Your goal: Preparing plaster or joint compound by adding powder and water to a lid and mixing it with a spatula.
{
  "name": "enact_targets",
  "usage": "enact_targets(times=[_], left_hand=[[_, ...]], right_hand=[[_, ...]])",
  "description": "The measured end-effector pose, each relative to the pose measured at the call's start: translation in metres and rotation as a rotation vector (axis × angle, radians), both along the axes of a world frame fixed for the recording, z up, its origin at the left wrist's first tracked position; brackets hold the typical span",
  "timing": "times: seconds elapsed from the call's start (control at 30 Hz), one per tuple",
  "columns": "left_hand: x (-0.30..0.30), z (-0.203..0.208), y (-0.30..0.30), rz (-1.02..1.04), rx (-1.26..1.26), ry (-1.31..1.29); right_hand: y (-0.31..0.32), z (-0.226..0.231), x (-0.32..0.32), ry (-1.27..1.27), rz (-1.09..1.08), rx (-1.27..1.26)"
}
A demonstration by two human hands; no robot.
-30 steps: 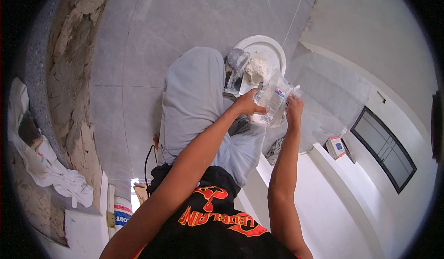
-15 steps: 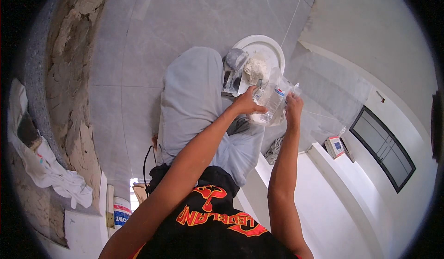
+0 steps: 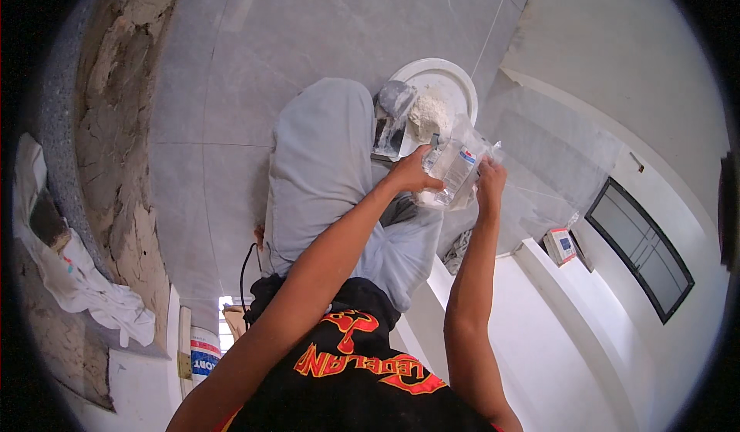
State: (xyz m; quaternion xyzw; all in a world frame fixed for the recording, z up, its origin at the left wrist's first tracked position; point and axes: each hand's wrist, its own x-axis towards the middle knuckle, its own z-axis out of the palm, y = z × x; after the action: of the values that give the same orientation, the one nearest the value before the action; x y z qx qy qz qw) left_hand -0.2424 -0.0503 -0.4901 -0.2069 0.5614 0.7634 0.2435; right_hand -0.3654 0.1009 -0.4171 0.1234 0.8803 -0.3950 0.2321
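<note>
A clear plastic bag with a small printed label and white powder inside is held between my two hands, over my bent knee. My left hand grips its near left side, thumb lying across the plastic. My right hand pinches the bag's right edge. Just beyond, a round white lid or tray rests on the floor with a heap of white powder on it. A grey rounded object and a dark flat plate-like piece lie at its left side; their kind is unclear.
Grey tiles cover the floor. A rough, broken strip runs along the left, with a white cloth beside it. A labelled bucket stands at lower left. On the right ledge sits a small box, near a dark-framed panel.
Both hands keep their hold on the bag and have barely moved. The whole view has shifted very slightly.
</note>
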Motion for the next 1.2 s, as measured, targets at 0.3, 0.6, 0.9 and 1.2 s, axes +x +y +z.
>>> enact_targets(times=[0.3,0.6,0.9,1.2], left_hand=[[0.002,0.003,0.004,-0.054,-0.047,0.041],[0.001,-0.001,0.004,-0.12,-0.064,-0.009],[0.003,-0.008,0.007,-0.09,-0.001,-0.006],[0.002,-0.008,0.008,-0.114,-0.028,-0.018]], right_hand=[[0.013,0.006,0.013,0.053,-0.023,0.016],[0.005,0.006,0.024,0.061,-0.111,-0.026],[0.002,0.007,0.015,0.039,-0.011,0.072],[0.002,0.004,0.016,0.003,-0.053,0.123]])
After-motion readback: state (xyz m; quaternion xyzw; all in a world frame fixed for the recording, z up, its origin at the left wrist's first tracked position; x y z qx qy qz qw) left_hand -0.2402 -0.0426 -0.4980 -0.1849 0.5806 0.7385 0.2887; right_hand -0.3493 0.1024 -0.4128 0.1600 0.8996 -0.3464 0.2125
